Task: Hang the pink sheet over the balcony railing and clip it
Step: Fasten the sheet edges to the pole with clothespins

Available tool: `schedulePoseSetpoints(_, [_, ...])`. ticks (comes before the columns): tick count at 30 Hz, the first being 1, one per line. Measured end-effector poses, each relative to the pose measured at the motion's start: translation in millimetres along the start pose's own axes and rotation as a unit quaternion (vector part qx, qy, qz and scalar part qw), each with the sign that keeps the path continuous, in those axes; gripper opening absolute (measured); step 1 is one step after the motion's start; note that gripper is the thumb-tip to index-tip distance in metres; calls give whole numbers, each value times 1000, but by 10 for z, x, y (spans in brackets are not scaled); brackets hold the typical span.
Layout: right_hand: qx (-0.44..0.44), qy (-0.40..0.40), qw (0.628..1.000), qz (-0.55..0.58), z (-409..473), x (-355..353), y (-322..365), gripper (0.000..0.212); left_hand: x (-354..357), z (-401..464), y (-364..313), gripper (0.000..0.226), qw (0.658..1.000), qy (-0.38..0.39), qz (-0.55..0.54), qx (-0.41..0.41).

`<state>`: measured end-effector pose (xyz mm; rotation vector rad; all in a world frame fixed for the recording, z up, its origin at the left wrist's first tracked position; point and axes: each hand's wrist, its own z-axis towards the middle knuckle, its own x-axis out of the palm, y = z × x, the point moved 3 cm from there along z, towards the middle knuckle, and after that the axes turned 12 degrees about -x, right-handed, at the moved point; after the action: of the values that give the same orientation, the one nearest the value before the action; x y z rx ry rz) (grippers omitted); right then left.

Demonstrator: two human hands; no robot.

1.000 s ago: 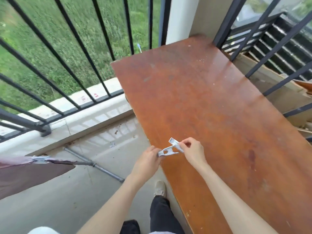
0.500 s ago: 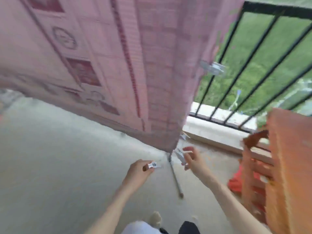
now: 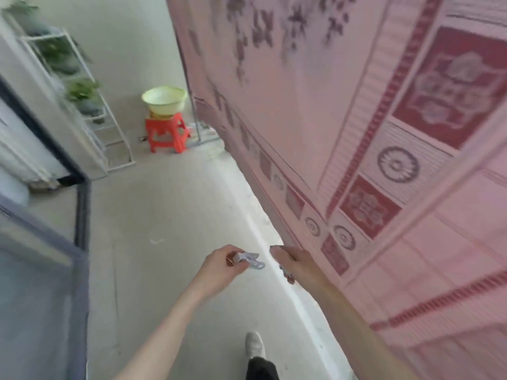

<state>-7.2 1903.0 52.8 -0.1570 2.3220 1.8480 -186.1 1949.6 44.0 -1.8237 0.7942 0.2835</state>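
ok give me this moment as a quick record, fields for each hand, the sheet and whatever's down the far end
left hand: left hand pinches a white clip
right hand: right hand beside the sheet's lower edge, curled round a small pale object, likely another clip
sheet: pink sheet hangs along the right
far end: yellow basin on a red stool; white plant rack
floor: pale concrete floor

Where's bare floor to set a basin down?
Free: the concrete floor between the sheet and the sliding door frame. Crowded: the far end, with stool, basin and plant rack.
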Motion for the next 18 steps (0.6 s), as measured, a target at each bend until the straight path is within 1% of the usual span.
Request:
schedulePoseSetpoints(2, [-62,71,993,-76,416,127,155,42,-245,325,-81,14,1000,-5,-26,-5])
schedulePoseSetpoints(4, [-87,106,984,-113,913,221,292,36,-484,619,-169,20,998,-16,-53,-16])
schedulePoseSetpoints(6, [-99,132,977,-136,1427,325,453,28,-729,888,-212,14,996,-21,-78,-34])
schedulePoseSetpoints(8, [-112,192,966,-131,1896,490,648,32,-994,1136,-222,11,992,-38,-109,-41])
schedulePoseSetpoints(11, [-115,279,944,-132,2461,845,948,31,-1450,1496,-173,19,977,-105,-178,-59])
schedulePoseSetpoints(13, [-112,298,940,-121,2820,1095,1108,27,-1757,1750,-148,26,962,-148,-218,-68])
schedulePoseSetpoints(16, [-112,285,949,-77,3364,1436,1287,29,-2171,2195,-104,15,946,-180,-260,-67])
schedulePoseSetpoints(18, [-113,275,953,-60,3750,1647,1390,28,-2444,2535,-76,10,943,-182,-274,-52])
